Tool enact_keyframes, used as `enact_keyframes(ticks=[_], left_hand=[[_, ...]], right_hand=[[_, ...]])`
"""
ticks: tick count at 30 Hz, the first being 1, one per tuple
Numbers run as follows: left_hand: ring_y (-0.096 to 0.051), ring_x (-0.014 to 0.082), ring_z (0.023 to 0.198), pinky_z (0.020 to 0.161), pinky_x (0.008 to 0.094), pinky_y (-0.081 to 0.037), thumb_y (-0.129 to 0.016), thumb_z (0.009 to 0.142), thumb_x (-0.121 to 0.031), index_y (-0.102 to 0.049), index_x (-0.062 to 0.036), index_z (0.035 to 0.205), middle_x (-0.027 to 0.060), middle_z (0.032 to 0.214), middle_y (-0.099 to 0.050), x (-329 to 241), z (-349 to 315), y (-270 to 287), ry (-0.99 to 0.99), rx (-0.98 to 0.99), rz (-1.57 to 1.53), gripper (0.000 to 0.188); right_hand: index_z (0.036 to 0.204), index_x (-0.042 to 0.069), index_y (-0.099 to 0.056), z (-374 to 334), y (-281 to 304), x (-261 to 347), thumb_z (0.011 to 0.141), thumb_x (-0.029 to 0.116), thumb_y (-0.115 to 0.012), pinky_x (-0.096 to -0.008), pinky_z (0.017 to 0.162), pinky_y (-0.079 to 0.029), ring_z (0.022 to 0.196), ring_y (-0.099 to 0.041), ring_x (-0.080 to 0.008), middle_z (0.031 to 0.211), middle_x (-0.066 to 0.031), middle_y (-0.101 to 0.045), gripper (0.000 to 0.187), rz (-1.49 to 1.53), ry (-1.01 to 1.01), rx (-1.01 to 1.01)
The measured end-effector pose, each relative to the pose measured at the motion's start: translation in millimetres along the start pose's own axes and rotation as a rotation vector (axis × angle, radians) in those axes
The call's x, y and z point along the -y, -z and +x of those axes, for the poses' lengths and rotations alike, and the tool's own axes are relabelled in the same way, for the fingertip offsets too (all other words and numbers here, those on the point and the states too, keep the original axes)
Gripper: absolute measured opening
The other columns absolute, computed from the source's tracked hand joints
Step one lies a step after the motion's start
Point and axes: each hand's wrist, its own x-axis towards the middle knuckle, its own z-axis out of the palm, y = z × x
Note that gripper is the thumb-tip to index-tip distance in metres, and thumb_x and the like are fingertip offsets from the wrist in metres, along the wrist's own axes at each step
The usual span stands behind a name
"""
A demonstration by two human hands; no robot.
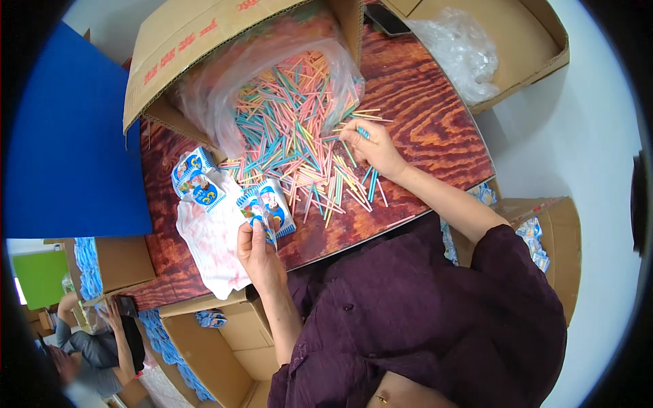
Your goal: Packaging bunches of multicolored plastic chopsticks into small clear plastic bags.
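Note:
My left hand (260, 262) pinches the edge of a small blue-and-white printed packet (254, 208) near the table's front edge. Another such packet (277, 204) lies right beside it. With curled fingers, my right hand (375, 148) grips some thin coloured sticks (363, 132); how many is hidden. It is over the right side of a loose heap of pink, yellow and blue-green sticks (279, 136). The heap spills onto the table from a plastic bag (272, 58) inside a tipped cardboard box (197, 51). More blue-and-white packets (197, 180) rest on a pale cloth (214, 251) at the left.
A dark phone-like object (386, 19) lies at the far edge of the wood-grain table (435, 102). Cardboard boxes (218, 353) surround it, several holding blue packets; one at back right holds clear plastic (462, 51). A blue panel (75, 136) stands left. Another person (102, 347) sits at lower left.

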Motion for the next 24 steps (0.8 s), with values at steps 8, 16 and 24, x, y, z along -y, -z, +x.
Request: enact_keyframes(ticks=[8,16,24], left_hand=[[-0.062,0.0137,0.085,0.081,0.0307,-0.05,-0.054,0.094,-0.009,-0.059,-0.0021,0.094,0.0066,0.092,-0.064,-4,-3,5,-0.022,-0.039,-0.039,0.008],[-0.062,0.0133,0.084,0.082,0.0309,-0.051,-0.054,0.094,-0.008,-0.059,-0.0012,0.093,0.007,0.09,-0.064,-7,-7,6,-0.005,-0.027,-0.051,0.008],[-0.064,0.0172,0.084,0.083,0.0333,-0.051,-0.052,0.094,-0.01,-0.059,-0.0012,0.095,0.0105,0.093,-0.066,-4,-8,12,-0.022,-0.034,-0.034,0.011]], right_hand=[[0.085,0.0,-0.059,4,-14,11,0.084,0.011,-0.062,-0.0292,0.07,-0.043,0.074,-0.057,-0.0162,0.076,-0.0081,-0.059,0.012,-0.565,0.251,0.1],[0.097,0.002,-0.057,1,-33,21,0.071,-0.004,-0.053,-0.0462,0.063,-0.048,0.078,-0.059,-0.0356,0.1,-0.0142,-0.054,0.027,-1.195,0.536,0.274],[0.092,0.0,-0.053,14,-29,23,0.079,0.002,-0.055,-0.0386,0.056,-0.047,0.069,-0.059,-0.0322,0.09,-0.0152,-0.058,0.014,-0.959,0.584,0.154]])
